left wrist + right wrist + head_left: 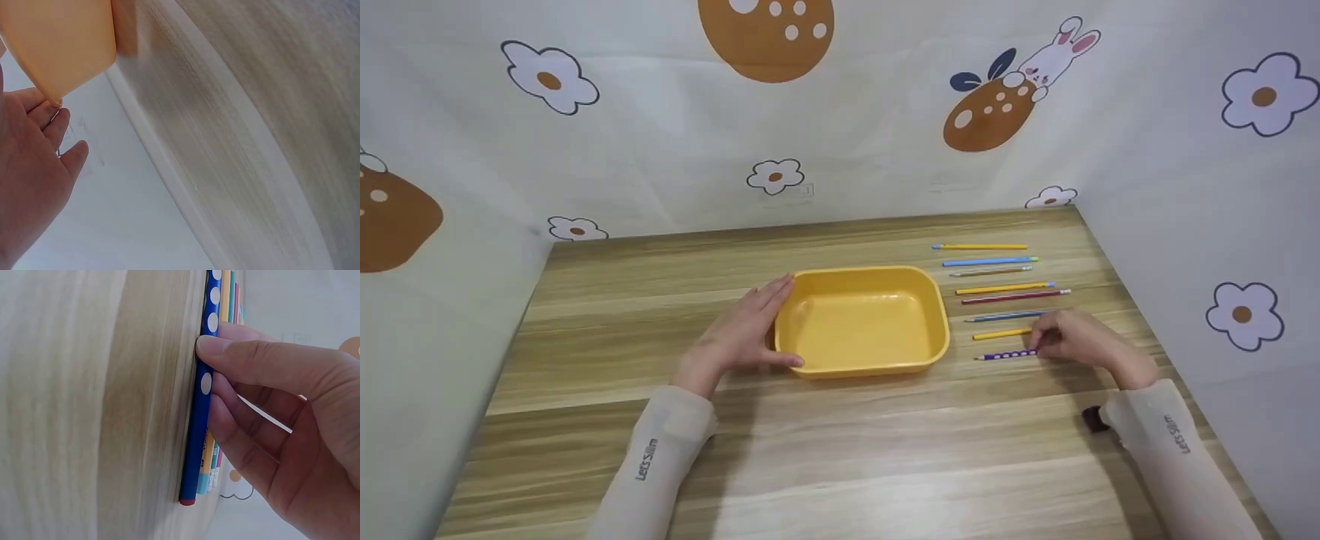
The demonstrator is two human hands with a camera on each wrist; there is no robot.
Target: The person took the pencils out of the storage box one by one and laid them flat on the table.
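A yellow plastic box (859, 334), open at the top, sits on the wooden table. My left hand (739, 334) rests against its left end, fingers at the far left corner and thumb by the near rim. In the left wrist view the fingertips touch the box rim (55, 101) lightly. To the right of the box, my right hand (1076, 341) pinches a dark blue-purple pencil with white dots (198, 422) between thumb and fingers. That pencil lies nearest the front of a row, low against the table, its red end showing in the right wrist view.
Several pencils lie roughly parallel behind the dotted one: a yellow pencil (999, 334), a blue pencil (1005, 317), a dark red pencil (1012, 297) and others. Patterned cloth (660, 150) encloses the table's back and sides. Something small and dark (1095, 419) shows beside the right cuff.
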